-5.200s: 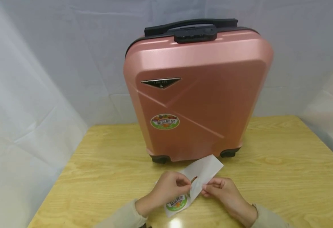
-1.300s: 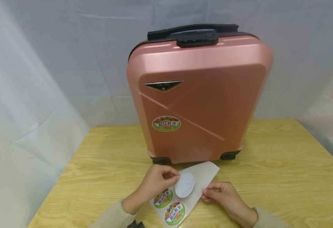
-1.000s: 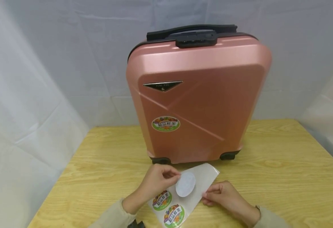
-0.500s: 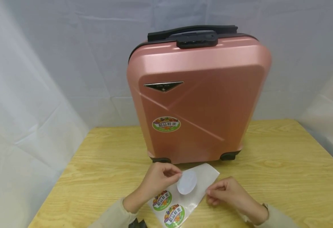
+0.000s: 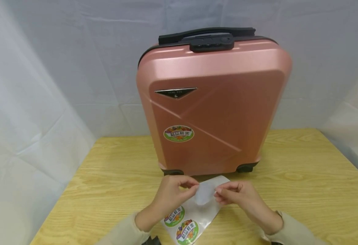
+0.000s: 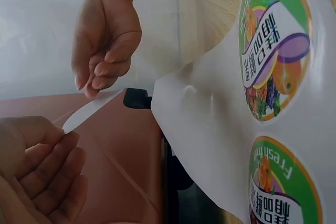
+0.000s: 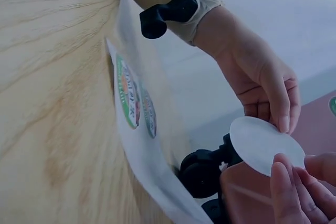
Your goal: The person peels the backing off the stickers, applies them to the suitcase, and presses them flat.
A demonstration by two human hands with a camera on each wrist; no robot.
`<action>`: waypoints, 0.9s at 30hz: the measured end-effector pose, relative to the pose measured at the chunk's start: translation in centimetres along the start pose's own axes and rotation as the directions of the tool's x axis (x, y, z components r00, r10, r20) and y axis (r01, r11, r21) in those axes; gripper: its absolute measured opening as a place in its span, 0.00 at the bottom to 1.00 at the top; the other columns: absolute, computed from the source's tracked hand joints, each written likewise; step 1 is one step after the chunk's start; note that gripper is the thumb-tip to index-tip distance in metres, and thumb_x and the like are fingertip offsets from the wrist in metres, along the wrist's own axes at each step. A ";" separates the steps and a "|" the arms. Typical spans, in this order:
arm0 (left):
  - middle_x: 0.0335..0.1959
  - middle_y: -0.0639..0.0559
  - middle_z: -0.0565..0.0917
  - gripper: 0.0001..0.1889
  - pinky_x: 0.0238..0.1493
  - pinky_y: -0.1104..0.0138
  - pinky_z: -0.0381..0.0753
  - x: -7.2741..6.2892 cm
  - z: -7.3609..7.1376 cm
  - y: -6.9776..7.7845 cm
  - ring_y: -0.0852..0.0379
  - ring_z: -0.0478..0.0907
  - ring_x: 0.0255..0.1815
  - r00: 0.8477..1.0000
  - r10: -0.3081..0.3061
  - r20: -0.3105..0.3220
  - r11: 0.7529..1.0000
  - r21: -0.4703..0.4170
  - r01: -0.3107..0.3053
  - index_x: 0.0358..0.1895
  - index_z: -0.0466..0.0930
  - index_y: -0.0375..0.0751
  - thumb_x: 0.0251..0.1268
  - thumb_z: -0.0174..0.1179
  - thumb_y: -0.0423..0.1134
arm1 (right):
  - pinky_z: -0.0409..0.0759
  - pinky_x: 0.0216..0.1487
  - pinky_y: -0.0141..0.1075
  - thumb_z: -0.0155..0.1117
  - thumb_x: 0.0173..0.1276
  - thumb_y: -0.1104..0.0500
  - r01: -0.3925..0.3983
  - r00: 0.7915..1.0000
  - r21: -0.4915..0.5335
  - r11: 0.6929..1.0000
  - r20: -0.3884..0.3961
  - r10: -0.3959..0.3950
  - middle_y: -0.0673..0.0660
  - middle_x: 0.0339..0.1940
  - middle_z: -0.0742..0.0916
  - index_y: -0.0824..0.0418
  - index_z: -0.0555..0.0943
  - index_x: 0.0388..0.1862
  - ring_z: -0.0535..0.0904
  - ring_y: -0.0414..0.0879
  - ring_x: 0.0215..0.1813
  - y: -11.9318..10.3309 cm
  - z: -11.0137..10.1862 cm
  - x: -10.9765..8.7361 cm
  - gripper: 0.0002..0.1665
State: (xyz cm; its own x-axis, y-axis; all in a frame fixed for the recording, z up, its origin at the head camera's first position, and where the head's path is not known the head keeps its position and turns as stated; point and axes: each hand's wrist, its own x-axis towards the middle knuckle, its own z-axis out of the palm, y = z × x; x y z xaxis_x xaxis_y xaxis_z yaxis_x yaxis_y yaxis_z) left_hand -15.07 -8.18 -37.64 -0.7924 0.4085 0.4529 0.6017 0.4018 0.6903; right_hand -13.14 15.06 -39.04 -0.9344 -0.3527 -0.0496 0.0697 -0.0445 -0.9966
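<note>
An oval sticker (image 5: pixel 205 193), its white back side showing, is held up between both hands over the sticker sheet. My left hand (image 5: pixel 173 194) pinches its left edge between thumb and fingertips. At the opposite edge, the thumb and fingertips of my right hand (image 5: pixel 242 198) pinch it too. The right wrist view shows the sticker (image 7: pixel 262 144) flat and stretched between the two hands. Below lies the white backing sheet (image 5: pixel 204 215), with two printed fruit stickers (image 5: pixel 187 232) on it; the left hand partly covers one.
A pink hard-shell suitcase (image 5: pixel 221 112) stands upright behind the hands, with a black handle (image 5: pixel 206 32) on top. One matching fruit sticker (image 5: pixel 179 133) is on its front at lower left. The wooden table (image 5: pixel 301 190) is backed by white cloth (image 5: pixel 44 102).
The sticker has come off the backing sheet in the left hand. My right hand has let go of the sheet's edge, moved up and left, and taken the sticker's right edge.
</note>
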 end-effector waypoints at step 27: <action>0.28 0.54 0.87 0.02 0.40 0.77 0.79 -0.3 1.0 0.6 0.62 0.83 0.31 0.928 0.368 -0.060 0.919 0.174 -0.353 0.30 0.86 0.42 0.52 0.67 0.33 | 0.84 0.37 0.36 0.62 0.65 0.64 0.068 0.995 0.080 0.994 -0.074 -0.063 0.51 0.26 0.88 0.59 0.84 0.30 0.85 0.42 0.31 -0.8 0.9 0.8 0.05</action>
State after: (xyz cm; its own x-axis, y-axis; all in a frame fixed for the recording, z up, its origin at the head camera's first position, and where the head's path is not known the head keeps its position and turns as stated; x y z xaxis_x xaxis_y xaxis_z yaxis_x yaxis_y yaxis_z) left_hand -14.39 -7.29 -37.94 -0.5198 0.4776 0.7083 0.8505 0.3678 0.3761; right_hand -13.60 13.97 -38.22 -0.9602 -0.2791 0.0081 0.0332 -0.1429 -0.9892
